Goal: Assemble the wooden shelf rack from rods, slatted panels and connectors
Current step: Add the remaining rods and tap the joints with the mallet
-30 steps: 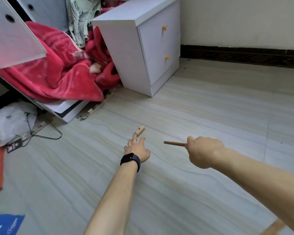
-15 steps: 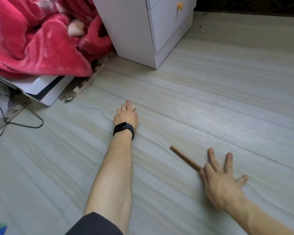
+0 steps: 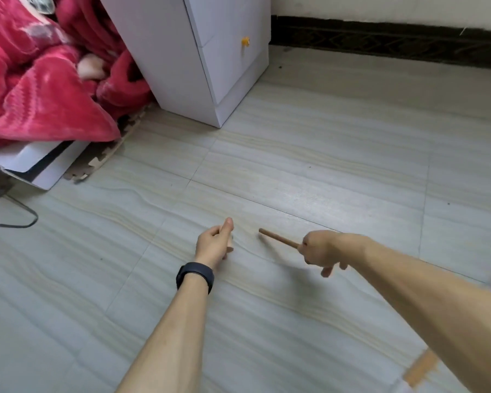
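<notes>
My right hand point(image 3: 321, 249) grips a thin brown wooden rod point(image 3: 278, 238) by one end; the free end points left toward my other hand, above the tiled floor. My left hand point(image 3: 214, 242), with a black band on its wrist, is curled round a small pale wooden connector point(image 3: 230, 243), of which only a sliver shows beside the thumb. The two hands are a short gap apart, and the rod tip does not touch the connector. A blurred wooden piece point(image 3: 421, 370) shows at the lower right under my right forearm.
A white bedside cabinet point(image 3: 187, 58) with yellow knobs stands at the back. A red blanket point(image 3: 40, 89) lies heaped at the left over white boards point(image 3: 44, 168). A black wire point(image 3: 17, 219) loops on the floor at far left. A dark skirting point(image 3: 389, 41) runs along the wall.
My left hand picked up the connector from the floor and drew back. My right hand, flat on the floor beside the rod half a second ago, now grips and lifts it.
</notes>
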